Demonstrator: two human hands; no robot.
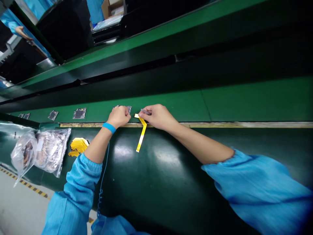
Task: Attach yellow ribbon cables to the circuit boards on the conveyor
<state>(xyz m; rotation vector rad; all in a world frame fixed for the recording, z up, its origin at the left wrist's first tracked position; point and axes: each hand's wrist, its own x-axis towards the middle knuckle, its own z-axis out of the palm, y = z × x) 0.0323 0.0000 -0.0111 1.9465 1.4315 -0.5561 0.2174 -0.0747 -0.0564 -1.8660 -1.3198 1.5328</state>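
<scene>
Forward: both my forearms, in blue sleeves, extended and converging over the bench edge. Right hand (157, 116): palm down, thumb and fingertips together, clamped on the upper end of a yellow strip (141, 134); a slim grey tool (146, 112) lies within the same fingers. Strip: bent, its tail hanging toward me over the green bench (156, 182). Left hand (119, 116): wrist in a blue band (109, 127), fingers curled at a circuit board (129, 109), partly hidden; whether they clamp it, I cannot tell. Left along the green belt (186, 107): further boards (79, 113). Nearer me: yellow pieces (78, 146), piled beside my left forearm; beyond them, clear plastic bags (50, 151).
</scene>
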